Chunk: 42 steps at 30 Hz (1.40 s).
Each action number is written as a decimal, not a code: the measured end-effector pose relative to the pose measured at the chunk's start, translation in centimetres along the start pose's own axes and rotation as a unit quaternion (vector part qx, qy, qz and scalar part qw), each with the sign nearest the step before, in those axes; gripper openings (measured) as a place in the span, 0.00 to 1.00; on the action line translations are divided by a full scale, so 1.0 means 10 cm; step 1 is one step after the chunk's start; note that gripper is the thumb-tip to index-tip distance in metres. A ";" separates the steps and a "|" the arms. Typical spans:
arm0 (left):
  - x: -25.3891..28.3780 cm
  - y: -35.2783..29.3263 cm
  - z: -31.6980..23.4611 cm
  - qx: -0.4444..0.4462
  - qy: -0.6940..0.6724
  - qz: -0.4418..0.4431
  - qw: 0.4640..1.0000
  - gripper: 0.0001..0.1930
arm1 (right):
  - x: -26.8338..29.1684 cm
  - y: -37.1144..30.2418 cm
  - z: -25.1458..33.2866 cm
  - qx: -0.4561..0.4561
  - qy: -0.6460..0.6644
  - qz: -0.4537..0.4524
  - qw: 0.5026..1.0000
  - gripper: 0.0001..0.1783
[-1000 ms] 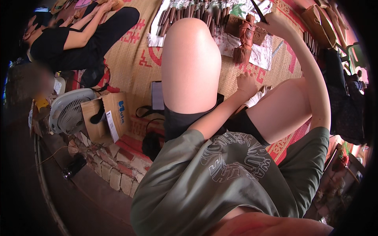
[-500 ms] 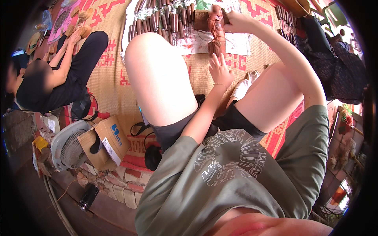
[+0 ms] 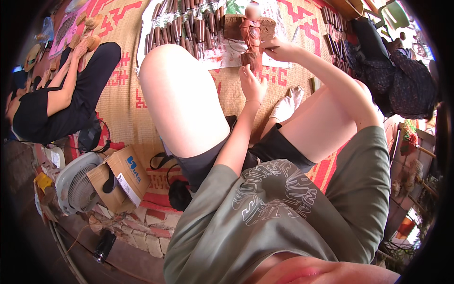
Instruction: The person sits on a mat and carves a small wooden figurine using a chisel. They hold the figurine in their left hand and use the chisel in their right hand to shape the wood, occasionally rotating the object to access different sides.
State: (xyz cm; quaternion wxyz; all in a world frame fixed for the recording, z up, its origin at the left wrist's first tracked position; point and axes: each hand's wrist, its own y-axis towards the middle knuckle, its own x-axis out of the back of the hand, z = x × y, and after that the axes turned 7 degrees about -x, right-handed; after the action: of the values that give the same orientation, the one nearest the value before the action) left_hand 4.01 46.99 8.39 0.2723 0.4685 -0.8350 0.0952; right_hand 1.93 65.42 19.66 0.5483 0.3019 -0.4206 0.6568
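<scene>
Both hands are positioned at the carved red-brown figure (image 3: 251,40), located at the far centre of the scene, beyond and between the wearer's bent knees. The figure is oriented with its base toward the wearer; its top is blurred. The left hand (image 3: 254,87) is at the near end: its fingers are partly bent and extended forward, with the tips against the base. Whether these fingers close fully around the base cannot be determined. The right hand (image 3: 283,50) is at the right side of the figure, with its fingers bent inward toward the middle section. A small dark part is visible at these fingertips; its identity, and whether the fingers grasp it, cannot be determined. A brown wooden block (image 3: 268,29) is located directly behind the figure and projects on both sides. A white sheet (image 3: 226,57) lies beneath this area on the woven mat (image 3: 127,28). Wood-handled tools (image 3: 201,29) are laid close together on the sheet, left of the figure. Further tools (image 3: 336,47) lie at far right. At far left, a seated co-worker (image 3: 42,111) has the hands at a rounded wooden piece (image 3: 93,43).
</scene>
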 end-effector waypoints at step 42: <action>-0.29 -0.10 0.42 0.105 -0.168 -0.022 0.980 0.47 | -0.78 -0.62 0.55 0.061 -0.223 0.068 0.971 0.09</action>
State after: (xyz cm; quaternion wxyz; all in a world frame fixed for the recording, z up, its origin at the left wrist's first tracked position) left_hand 4.45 46.80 3.20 0.0793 0.5224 -0.8436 0.0959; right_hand 9.27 57.25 16.88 0.3756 0.4440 -0.5110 0.6330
